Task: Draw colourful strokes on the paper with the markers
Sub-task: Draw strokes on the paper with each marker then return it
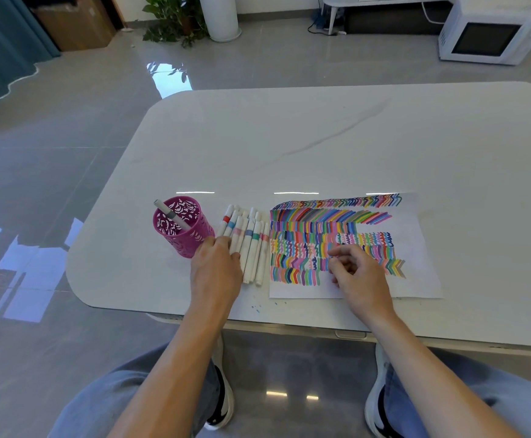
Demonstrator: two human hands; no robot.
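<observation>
A white sheet of paper (422,273) lies on the white table (321,137), covered with rows of colourful strokes. Left of it lie several white markers (251,245) with coloured bands, side by side. My left hand (216,267) rests palm down on the left end of this row, fingers touching the markers. My right hand (359,273) hovers over the lower middle of the paper with fingers loosely curled; I see no marker in it. A pink cut-out pen holder (182,232) stands left of the markers with one grey-tipped marker (170,214) leaning inside.
The table's near edge runs just below my hands, with small ink dots (256,306) on it. Beyond the table are a glossy tiled floor, a white microwave (485,33), a potted plant (175,20) and a cardboard box (74,23). My knees sit below.
</observation>
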